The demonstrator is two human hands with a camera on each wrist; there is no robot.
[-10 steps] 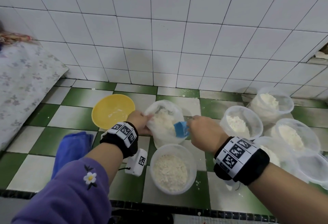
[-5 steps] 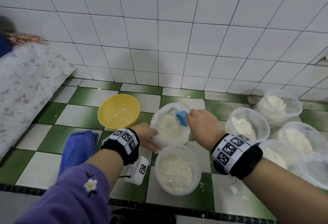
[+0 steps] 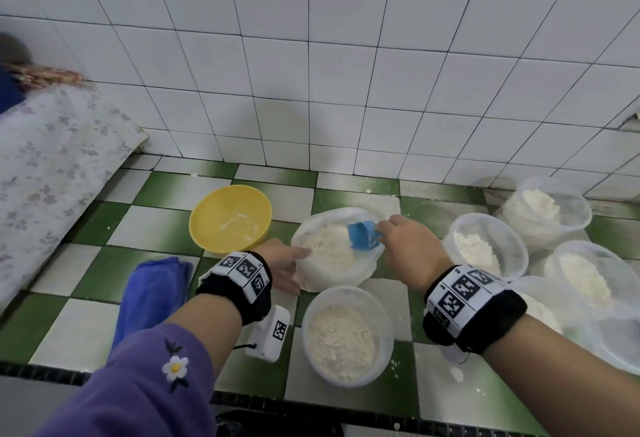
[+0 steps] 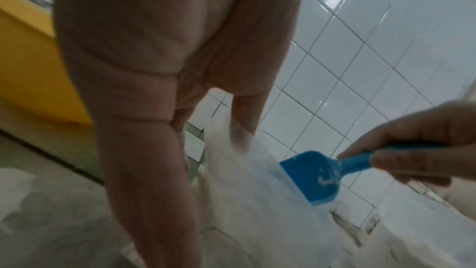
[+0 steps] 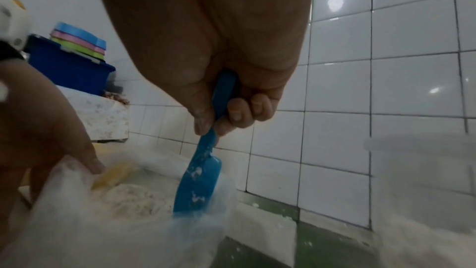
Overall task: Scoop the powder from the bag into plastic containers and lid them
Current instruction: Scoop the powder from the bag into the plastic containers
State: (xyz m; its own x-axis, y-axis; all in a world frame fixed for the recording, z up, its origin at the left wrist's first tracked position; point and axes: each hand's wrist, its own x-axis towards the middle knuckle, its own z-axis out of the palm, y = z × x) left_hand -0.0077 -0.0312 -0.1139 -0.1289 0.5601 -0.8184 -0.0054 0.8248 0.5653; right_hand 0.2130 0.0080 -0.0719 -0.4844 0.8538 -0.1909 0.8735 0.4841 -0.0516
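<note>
Blue scoop [image 3: 362, 235] dipped lower into bag [image 3: 334, 281]; right hand [image 3: 407, 251] grips handle, left hand [image 3: 282, 265] pinches rim

We see the bag [image 3: 334, 249] mid-counter, bowl [image 3: 230, 217] left of it, one container [image 3: 348, 334] near, other containers [image 3: 485, 246] right, cloth [image 3: 152, 293] near-left.

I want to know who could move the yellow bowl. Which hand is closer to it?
Left. The left hand holds the bag's near-left rim, just right of the yellow bowl. The right hand grips the blue scoop on the bag's far side.
</note>
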